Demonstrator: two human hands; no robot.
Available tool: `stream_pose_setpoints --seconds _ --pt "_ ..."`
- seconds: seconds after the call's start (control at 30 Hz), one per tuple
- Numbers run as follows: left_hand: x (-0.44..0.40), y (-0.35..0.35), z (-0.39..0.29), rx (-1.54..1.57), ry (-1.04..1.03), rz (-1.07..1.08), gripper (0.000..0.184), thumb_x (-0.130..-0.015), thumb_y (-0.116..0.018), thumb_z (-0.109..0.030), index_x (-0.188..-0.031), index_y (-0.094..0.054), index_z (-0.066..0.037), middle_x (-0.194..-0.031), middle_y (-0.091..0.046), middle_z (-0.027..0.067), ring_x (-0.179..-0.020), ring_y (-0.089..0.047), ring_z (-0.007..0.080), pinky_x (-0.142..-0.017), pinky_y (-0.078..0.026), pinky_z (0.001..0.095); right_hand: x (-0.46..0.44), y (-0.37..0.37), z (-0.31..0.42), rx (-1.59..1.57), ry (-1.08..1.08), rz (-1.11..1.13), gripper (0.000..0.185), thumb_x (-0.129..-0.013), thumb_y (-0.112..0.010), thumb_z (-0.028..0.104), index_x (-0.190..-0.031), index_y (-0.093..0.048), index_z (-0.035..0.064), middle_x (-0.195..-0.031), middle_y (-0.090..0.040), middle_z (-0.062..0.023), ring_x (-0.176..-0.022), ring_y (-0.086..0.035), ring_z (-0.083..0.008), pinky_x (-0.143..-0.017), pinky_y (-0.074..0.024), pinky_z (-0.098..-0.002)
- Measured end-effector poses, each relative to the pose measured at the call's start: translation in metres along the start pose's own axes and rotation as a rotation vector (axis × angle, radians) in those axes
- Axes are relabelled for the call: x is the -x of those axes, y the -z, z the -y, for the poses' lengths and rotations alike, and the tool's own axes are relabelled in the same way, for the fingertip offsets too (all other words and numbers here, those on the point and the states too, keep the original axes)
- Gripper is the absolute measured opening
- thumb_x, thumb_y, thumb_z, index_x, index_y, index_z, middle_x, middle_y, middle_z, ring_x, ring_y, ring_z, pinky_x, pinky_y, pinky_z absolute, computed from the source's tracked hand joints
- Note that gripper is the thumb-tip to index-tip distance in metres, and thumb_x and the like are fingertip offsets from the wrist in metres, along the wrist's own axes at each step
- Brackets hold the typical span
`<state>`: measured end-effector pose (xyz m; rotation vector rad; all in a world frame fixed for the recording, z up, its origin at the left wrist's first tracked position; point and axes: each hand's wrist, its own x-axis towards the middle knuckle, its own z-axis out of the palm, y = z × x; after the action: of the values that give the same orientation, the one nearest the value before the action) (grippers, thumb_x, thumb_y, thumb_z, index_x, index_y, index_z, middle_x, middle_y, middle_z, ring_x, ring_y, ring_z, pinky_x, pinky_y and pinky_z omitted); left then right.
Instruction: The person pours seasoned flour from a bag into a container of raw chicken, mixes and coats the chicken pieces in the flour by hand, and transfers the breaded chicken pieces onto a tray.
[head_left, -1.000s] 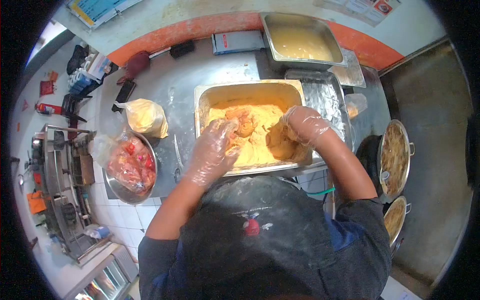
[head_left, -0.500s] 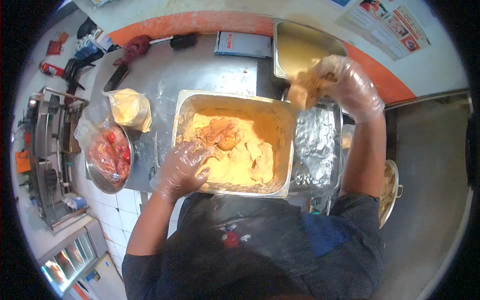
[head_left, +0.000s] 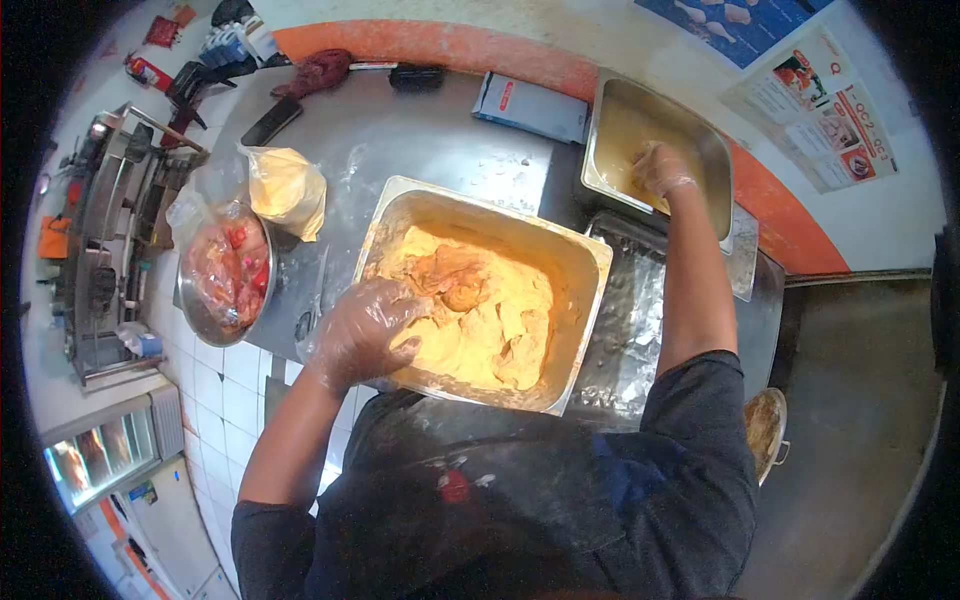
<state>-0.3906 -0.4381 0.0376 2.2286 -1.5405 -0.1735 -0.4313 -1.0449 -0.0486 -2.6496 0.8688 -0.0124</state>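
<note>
My right hand [head_left: 664, 170], in a clear plastic glove, reaches into a metal pan of cloudy yellowish liquid [head_left: 712, 160]. Its fingers are closed and partly under the surface; the coated chicken piece it carried is hidden there. Over the near left side of a deep metal pan [head_left: 590, 300] of yellowish flour [head_left: 480, 345] is my gloved left hand [head_left: 365, 325]. Its thumb and fingers are apart, with the fingertips at the flour. Just beyond them lies a piece of raw chicken [head_left: 455, 275], partly coated.
Left of the flour pan are a bag of yellow powder [head_left: 287, 190] and a metal bowl of bagged raw meat [head_left: 228, 275]. A foil-like tray [head_left: 625, 320] sits at right. A box [head_left: 530, 107], a phone-like dark object [head_left: 272, 122] and a dark red cloth [head_left: 320, 72] lie along the back.
My right hand has moved from above the foil-like tray into the liquid, taking the coated chicken piece down with it. The left hand stays at the flour pan. The view has turned slightly.
</note>
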Motion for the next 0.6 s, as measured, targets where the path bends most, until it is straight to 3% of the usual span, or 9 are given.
stream_pose_setpoints --seconds 0.1,0.17,0.2,0.43,0.5,0.6 --pt "0.001 -0.002 0.001 -0.024 0.001 -0.003 0.051 -0.075 -0.088 -0.026 -0.123 -0.076 -0.013 -0.116 -0.072 0.0161 -0.113 -0.069 0.0381 -0.106 -0.055 0.0511 0.033 0.053 0.042 0.006 0.118 0.141 0.020 -0.087 -0.077 0.008 -0.103 -0.077 -0.0026 -0.090 -0.075 -0.0111 -0.075 -0.071 -0.0205 -0.070 -0.0592 -0.0420" --pt "0.003 -0.004 0.002 0.000 0.027 0.021 0.051 -0.076 -0.088 -0.027 -0.123 -0.076 -0.013 -0.117 -0.072 0.0165 -0.114 -0.069 0.0382 -0.107 -0.054 0.0511 0.062 0.081 0.074 -0.448 -0.038 0.016 0.017 -0.086 -0.076 0.006 -0.100 -0.075 -0.0030 -0.088 -0.074 -0.0106 -0.074 -0.072 -0.0215 -0.069 -0.0594 -0.0417" --pt "0.003 -0.006 0.003 0.023 0.050 0.046 0.051 -0.076 -0.088 -0.027 -0.123 -0.076 -0.012 -0.119 -0.072 0.0169 -0.115 -0.068 0.0384 -0.107 -0.054 0.0511 0.064 0.082 0.070 -0.466 -0.017 -0.052 0.015 -0.085 -0.076 0.005 -0.099 -0.074 -0.0017 -0.088 -0.073 -0.0105 -0.075 -0.071 -0.0205 -0.069 -0.0575 -0.0393" --pt "0.007 -0.011 0.011 -0.014 0.044 0.050 0.048 -0.080 -0.084 -0.027 -0.124 -0.075 -0.010 -0.122 -0.071 0.0193 -0.119 -0.067 0.0395 -0.109 -0.052 0.0519 0.072 0.071 0.082 -0.115 0.197 -0.188 0.016 -0.089 -0.071 0.003 -0.103 -0.076 0.0000 -0.088 -0.073 -0.0077 -0.075 -0.067 -0.0157 -0.067 -0.0542 -0.0339" --pt "0.009 -0.014 0.013 -0.003 0.038 0.018 0.048 -0.081 -0.082 -0.026 -0.126 -0.075 -0.009 -0.122 -0.071 0.0200 -0.120 -0.067 0.0405 -0.110 -0.052 0.0520 0.109 0.092 0.126 -0.447 0.101 -0.116 0.018 -0.090 -0.069 0.002 -0.106 -0.077 0.0009 -0.088 -0.073 -0.0067 -0.078 -0.067 -0.0148 -0.066 -0.0535 -0.0332" --pt "0.014 -0.016 0.018 0.075 0.019 -0.064 0.048 -0.082 -0.081 -0.023 -0.127 -0.074 -0.009 -0.124 -0.071 0.0204 -0.121 -0.066 0.0412 -0.108 -0.054 0.0523 0.138 0.085 0.141 -0.731 0.173 -0.117 0.017 -0.089 -0.070 0.001 -0.105 -0.076 0.0000 -0.097 -0.074 -0.0083 -0.082 -0.068 -0.0147 -0.070 -0.0559 -0.0325"
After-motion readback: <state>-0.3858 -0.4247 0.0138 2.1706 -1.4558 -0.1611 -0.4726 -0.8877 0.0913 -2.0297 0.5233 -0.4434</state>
